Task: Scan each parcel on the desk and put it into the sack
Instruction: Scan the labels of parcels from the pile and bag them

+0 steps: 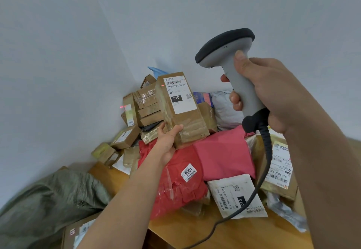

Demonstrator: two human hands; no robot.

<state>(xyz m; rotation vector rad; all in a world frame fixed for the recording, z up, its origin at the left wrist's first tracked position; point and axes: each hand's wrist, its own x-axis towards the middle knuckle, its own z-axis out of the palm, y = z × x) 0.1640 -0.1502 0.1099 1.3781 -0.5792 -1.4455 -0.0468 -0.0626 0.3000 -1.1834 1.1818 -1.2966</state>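
- Your left hand (166, 143) is gripping the box (180, 108) above the desk (224, 231) pile.
- Your right hand (273, 92) is clutching the scanner (234, 61); its red dots are missing left, so try aiming at the barcode (173, 82).

This looks like a parcel sorting or mailroom corner, not a home. Beyond the left hand (166, 143), a heap of taped cardboard boxes (148, 108) climbs into the corner of bare pale walls (58, 53). Under and between the hands lie red mailers (179, 186) and a white one (236, 196), all with printed barcode labels and routing codes, on a wooden desk (244, 233). The right hand (273, 92) holds a corded barcode scanner (230, 53). Below the left forearm, beside the desk, sits a grey-green sack (48, 200), with another labelled box (78, 233) just in front of it.
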